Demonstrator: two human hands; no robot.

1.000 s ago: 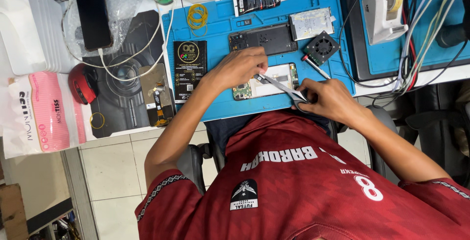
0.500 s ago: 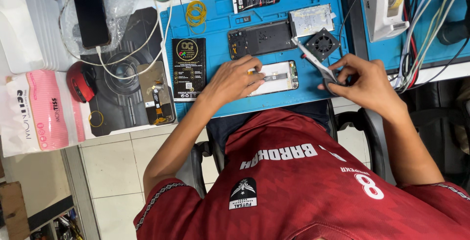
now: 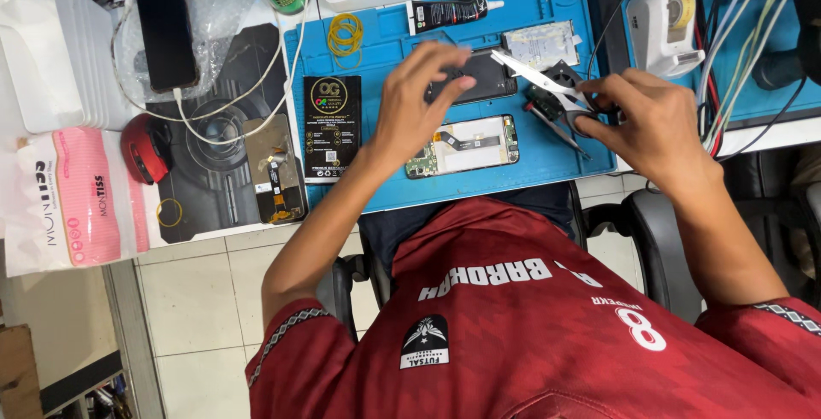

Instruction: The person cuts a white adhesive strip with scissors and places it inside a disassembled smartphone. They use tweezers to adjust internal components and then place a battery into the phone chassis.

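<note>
My left hand (image 3: 419, 98) hovers with fingers spread over a dark phone panel (image 3: 492, 77) on the blue work mat (image 3: 385, 179), its fingertips at the panel's left end. My right hand (image 3: 641, 120) grips a pair of scissors (image 3: 534, 73) by the black handles. The silver blades point left above the panel. An opened phone (image 3: 470, 141) with its circuit board showing lies just below both hands, untouched.
On the mat lie a black flat box (image 3: 332, 128), yellow rubber bands (image 3: 345, 34), a glue tube (image 3: 453, 13) and a silver plate (image 3: 540, 45). A charging phone (image 3: 167, 34), red mouse (image 3: 145, 147) and tissue pack (image 3: 77, 205) sit left. A white tape dispenser (image 3: 663, 26) and cables are right.
My left hand left the opened phone and moved up to the dark panel. My right hand drew the scissors away from the phone, out to the right and upward.
</note>
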